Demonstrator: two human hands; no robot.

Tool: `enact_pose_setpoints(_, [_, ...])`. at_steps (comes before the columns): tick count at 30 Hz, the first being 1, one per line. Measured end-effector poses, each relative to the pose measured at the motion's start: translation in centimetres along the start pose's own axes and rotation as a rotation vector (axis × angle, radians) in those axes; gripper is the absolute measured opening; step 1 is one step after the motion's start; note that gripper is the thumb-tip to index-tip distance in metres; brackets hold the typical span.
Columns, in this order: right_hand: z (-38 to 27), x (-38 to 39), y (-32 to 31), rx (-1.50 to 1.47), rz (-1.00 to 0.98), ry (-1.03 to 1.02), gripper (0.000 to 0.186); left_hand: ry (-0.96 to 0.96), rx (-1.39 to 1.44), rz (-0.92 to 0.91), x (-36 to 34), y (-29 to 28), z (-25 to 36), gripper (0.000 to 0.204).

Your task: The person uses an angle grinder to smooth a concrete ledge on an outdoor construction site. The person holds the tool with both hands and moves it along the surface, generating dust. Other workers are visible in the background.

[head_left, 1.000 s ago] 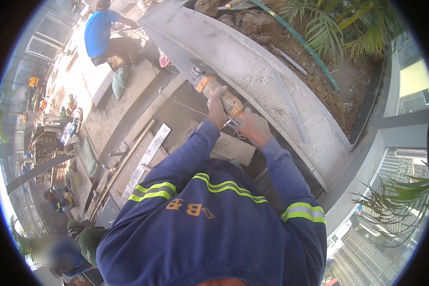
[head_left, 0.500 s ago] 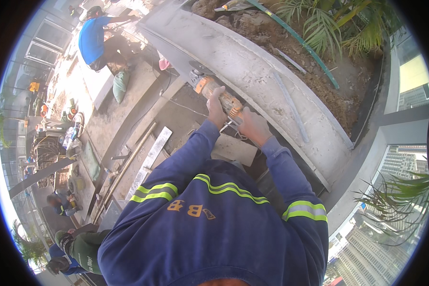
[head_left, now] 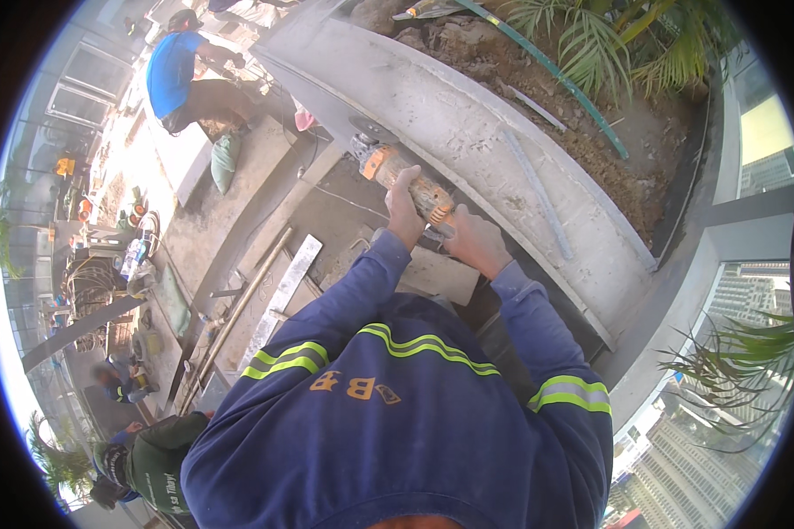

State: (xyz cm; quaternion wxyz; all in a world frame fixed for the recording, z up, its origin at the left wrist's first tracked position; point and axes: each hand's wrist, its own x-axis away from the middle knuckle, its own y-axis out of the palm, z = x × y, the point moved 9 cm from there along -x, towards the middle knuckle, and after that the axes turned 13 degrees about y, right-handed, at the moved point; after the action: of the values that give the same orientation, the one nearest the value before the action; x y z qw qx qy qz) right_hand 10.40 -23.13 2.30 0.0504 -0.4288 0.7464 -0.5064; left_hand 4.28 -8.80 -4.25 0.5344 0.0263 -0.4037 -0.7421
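An orange and grey angle grinder (head_left: 426, 194), coated in dust, is gripped in both my hands. My left hand (head_left: 404, 209) wraps around the middle of its body, behind the metal head. Farther back, my right hand (head_left: 476, 241) closes on the rear end. At the far end the round grinder disc (head_left: 373, 130) lies against or very near the side face of the curved concrete planter wall (head_left: 468, 132); contact cannot be made out. Both sleeves are dark blue and dusty.
Soil, a green strip (head_left: 560, 75) and palm leaves fill the planter. Left of me lie a long flat bar (head_left: 284, 295), a pole (head_left: 243, 309) and a green sack (head_left: 224, 163). A person in a blue shirt (head_left: 171, 75) crouches far left; others are lower left.
The grinder and both hands have shifted slightly, and its disc now shows more clearly. The blue-shirted person's arm has lowered. A person in green at lower left has moved.
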Motion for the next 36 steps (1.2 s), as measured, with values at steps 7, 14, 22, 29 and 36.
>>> enact_pose_setpoints(7, [-1.2,-1.1,-0.5,0.006,0.033,-0.023,0.035,-0.019,-0.011,-0.032,-1.4,0.3,0.3,0.038])
enact_pose_setpoints(14, [-0.8,-0.7,-0.3,-0.007,-0.018,0.045,0.033,-0.071,0.006,0.027,-0.2,0.3,0.0,0.032])
enact_pose_setpoints(22, [-0.1,1.2,-0.3,0.024,0.014,0.015,0.033,0.010,0.000,-0.008,1.0,0.1,0.1,0.029])
enact_pose_setpoints(29, [-0.8,-0.4,-0.3,-0.019,0.049,-0.027,0.032,-0.052,0.027,-0.022,0.4,1.3,0.6,0.028])
enact_pose_setpoints(36, [-1.2,-0.8,-0.3,-0.019,0.025,0.003,0.033,-0.042,-0.002,0.022,-1.2,0.4,0.3,0.031])
